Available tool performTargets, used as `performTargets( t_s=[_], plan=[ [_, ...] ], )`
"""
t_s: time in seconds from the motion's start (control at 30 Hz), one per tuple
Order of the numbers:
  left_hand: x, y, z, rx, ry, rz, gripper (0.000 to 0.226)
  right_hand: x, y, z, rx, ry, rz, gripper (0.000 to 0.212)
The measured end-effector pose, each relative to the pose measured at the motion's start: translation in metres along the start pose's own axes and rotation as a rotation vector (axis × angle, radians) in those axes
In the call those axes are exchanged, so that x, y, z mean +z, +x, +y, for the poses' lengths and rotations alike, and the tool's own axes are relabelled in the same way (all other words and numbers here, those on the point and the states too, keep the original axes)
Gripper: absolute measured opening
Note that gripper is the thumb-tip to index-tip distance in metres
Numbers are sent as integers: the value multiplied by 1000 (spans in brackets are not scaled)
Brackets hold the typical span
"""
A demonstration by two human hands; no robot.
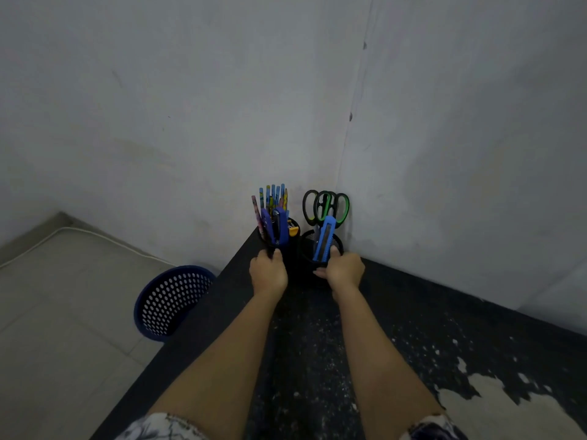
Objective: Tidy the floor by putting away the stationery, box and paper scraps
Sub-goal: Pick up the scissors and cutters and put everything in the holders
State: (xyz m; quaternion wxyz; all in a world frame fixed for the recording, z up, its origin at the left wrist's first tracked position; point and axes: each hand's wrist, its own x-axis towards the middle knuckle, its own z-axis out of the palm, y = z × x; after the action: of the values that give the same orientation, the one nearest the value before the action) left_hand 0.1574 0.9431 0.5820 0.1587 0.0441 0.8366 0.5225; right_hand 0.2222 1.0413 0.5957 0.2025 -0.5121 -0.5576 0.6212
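Two walls (222,122) box in the cups (320,249) behind; the worktop (428,312) in front lies open.

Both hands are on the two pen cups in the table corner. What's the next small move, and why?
Probably let go of both. The left hand grips the cup of pencils and the right hand the cup with scissors; both cups look upright on the black table, close to the wall corner, so they seem placed already.

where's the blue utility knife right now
In the head view, the blue utility knife stands in the right-hand black cup, below the scissors, beside the right hand.
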Motion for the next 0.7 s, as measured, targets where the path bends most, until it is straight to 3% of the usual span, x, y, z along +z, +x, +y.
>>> performTargets(
  t_s=[0.23, 0.37, 0.5, 0.7],
  plan=[
    [-31, -23, -20, 105, 209, -104, 55, -4, -31, 12, -132, -331, 213, 41],
    [-70, -44, -40, 111, 283, -83, 61, 12, -72, 28, -300, -564, 215, 52],
    [-131, -63, -67, 139, 347, -14, 60, 54, -125, 39, -448, -729, 119, 55],
    [-265, -92, -130, 81, 365, 143, 59, 160, -235, 61, -671, -754, -181, 51]
  ],
)
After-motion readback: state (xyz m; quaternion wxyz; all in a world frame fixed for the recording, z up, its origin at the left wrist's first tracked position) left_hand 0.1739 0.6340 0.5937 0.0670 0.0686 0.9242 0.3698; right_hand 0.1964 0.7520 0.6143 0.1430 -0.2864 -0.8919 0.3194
